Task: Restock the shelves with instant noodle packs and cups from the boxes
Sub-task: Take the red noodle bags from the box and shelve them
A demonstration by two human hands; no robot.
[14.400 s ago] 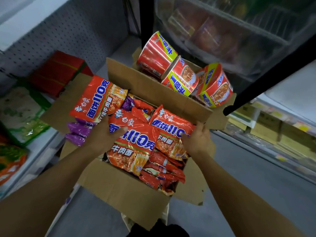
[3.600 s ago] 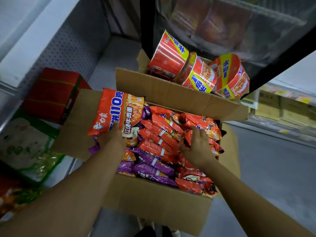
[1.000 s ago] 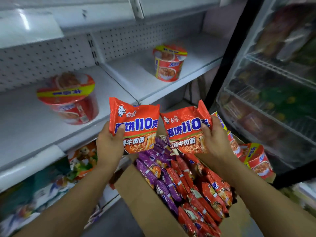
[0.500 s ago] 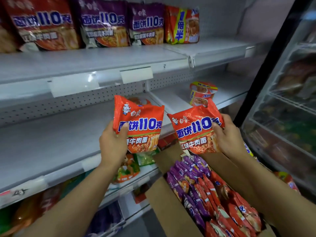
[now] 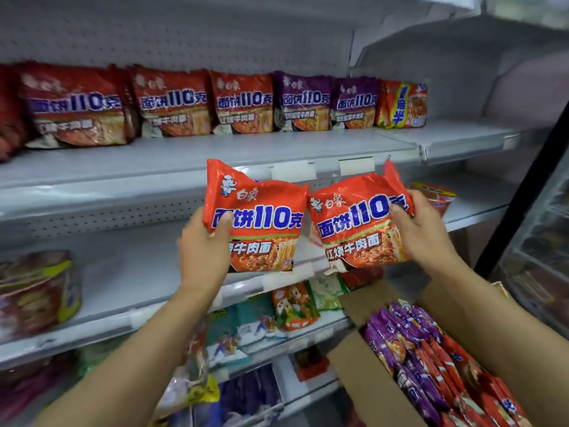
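The left thumb covers the first characters on the left noodle pack (image 5: 257, 217), the cardboard box (image 5: 374, 380) runs off the bottom edge, and the blurred item at far left (image 5: 37, 294) is perhaps a noodle cup.

At the centre of the frame we see two orange-red instant noodle packs — the left pack (image 5: 255, 217) upright, the right pack (image 5: 358, 221) tilted, their edges nearly touching. Along the upper shelf (image 5: 215, 155) stands a row of red and purple packs (image 5: 243, 103). In the lower right, the open cardboard box (image 5: 372, 383) holds purple and red packs on edge.
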